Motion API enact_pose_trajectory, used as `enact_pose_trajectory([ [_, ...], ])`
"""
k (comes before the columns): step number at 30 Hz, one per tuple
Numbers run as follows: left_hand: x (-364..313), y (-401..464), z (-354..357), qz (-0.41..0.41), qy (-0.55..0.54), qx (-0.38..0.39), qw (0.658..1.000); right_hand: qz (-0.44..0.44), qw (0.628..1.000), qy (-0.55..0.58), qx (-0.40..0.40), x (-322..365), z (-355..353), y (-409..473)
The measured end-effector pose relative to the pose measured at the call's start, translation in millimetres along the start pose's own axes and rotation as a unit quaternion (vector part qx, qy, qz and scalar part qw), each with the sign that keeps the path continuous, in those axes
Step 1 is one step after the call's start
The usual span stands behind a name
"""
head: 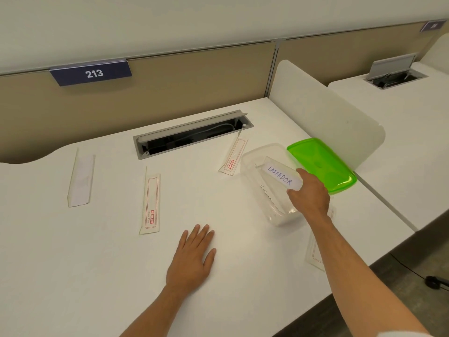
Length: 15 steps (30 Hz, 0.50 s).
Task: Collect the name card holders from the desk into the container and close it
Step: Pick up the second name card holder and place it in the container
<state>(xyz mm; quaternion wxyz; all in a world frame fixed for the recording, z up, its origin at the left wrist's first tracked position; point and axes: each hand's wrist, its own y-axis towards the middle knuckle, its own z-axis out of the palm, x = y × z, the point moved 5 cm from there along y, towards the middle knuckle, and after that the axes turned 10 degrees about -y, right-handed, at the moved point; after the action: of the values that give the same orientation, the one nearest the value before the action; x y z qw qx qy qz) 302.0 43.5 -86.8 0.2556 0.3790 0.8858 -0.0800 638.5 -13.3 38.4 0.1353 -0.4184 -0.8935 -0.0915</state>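
— What's nearest us?

— The left hand (192, 259), flat on the white table (73, 276), fingers straight and spread, holding nothing. Just right of it, the right forearm crosses over one name card holder (313, 251) lying near the table's front edge; only part of it shows.

— And the right hand?

— The right hand (309, 193) pinches the end of the holder marked LABRADOR (281, 177) and has it over the mouth of the clear container (252, 166). That holder runs from the hand up and away to the left, its far end dipping inside the walls. Another card with writing seems to lie on the bottom already.

— How would these handle, do you reckon?

— Light, thin clear plastic folded lengthwise, I'd judge; stiff along the fold but smooth, so they could slip off the table rather than lift. Taking one by a short end, or across the fold, looks the safest hold.

— What's left on the table?

— Three more further out. The red-printed holder (149, 203) in the middle and the blank holder (81, 178) to the left both lie with their long axis running near to far. A second red-printed holder (233, 156) sits just beside the container's left wall, tilted slightly, its far end close to the open cable tray (192, 135).

— And the lid?

— The green lid (320, 164) rests behind the container, against the white divider (323, 110), off and waiting.
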Motion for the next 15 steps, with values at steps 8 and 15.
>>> enact_pose_trajectory([
  [8, -1.7, 0.4, -2.5, 0.005, -0.014, -0.019, 1.000, -0.031, 0.981, -0.157, 0.106, -2.3, 8.6, 11.8],
  [15, -2.5, -0.1, -3.4, 0.002, -0.014, -0.017, 1.000, -0.027, 0.953, -0.240, 0.181, -0.7, 17.0, 19.9],
])
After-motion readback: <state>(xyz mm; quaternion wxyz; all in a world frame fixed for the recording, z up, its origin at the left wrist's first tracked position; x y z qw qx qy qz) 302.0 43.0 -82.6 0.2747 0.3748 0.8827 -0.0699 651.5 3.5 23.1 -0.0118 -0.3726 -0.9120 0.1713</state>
